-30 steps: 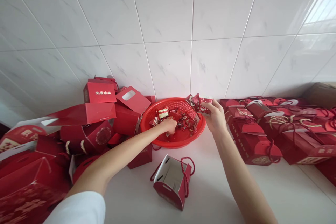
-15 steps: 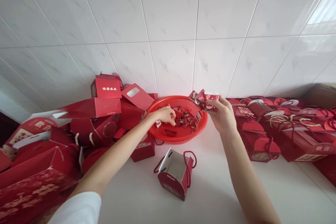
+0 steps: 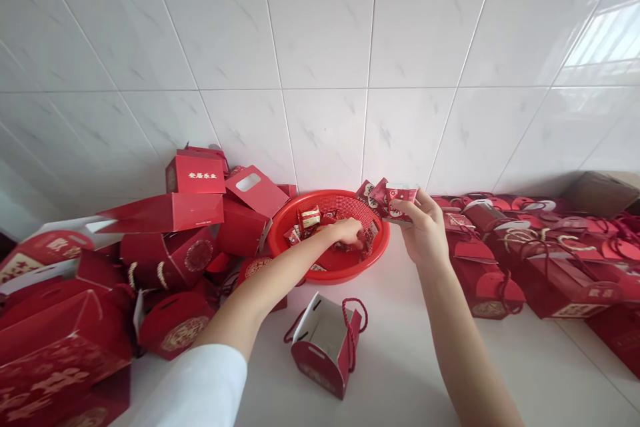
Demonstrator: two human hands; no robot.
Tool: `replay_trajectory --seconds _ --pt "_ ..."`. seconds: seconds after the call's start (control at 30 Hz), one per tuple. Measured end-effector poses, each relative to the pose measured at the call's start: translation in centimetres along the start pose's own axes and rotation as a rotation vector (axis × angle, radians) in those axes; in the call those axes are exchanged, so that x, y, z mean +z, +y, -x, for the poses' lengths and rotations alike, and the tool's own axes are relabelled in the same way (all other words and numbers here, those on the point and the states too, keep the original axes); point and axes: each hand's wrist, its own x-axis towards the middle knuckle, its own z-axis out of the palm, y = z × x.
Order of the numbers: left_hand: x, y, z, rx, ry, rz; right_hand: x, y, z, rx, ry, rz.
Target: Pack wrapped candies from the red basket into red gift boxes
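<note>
My right hand [image 3: 427, 223] is closed around several red candy packets [image 3: 401, 195], held just right of the red plastic basket [image 3: 280, 250]. Inside the basket, my left hand [image 3: 349, 231] reaches down among small red wrapped candies [image 3: 327, 219]; its fingertips are bent inward, and what they grip, if anything, is hidden. A gold and red packet [image 3: 309, 216] lies at the basket's left side. In front of the basket stands an open red gift box [image 3: 320, 367] with a grey inside and twisted rope handles, its top facing up.
Red gift boxes [image 3: 173, 210] are piled loosely on the left. More closed boxes [image 3: 485, 273] stand in rows on the right, with a brown carton [image 3: 605, 195] behind them. A white tiled wall [image 3: 325, 133] rises behind the white tabletop [image 3: 400, 360].
My left hand has moved right across the basket, from its left side to the candies on its right, uncovering the gold and red packet. My right hand still holds its packets.
</note>
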Motion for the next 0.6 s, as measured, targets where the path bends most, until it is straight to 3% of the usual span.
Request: replay_trajectory --seconds 0.17,0.3,0.33,0.47,0.6 --pt "-2.3 -1.1 3.2 0.166 0.182 0.276 0.1 -0.1 0.1 -0.019 -0.02 0.003" --pt "-4.0 -0.3 9.6 0.228 0.314 0.461 0.4 -0.6 0.5 -0.011 -0.024 0.01" --pt "-4.3 0.0 11.5 0.265 0.305 0.469 0.5 -0.8 0.6 -0.005 -0.025 0.014" --pt "-4.2 1.6 18.3 0.297 0.038 0.331 0.8 -1.3 1.2 0.033 -0.039 0.018" --pt "-2.6 2.3 22.3 0.161 0.02 0.097 1.0 -1.8 2.2 0.086 -0.112 0.045"
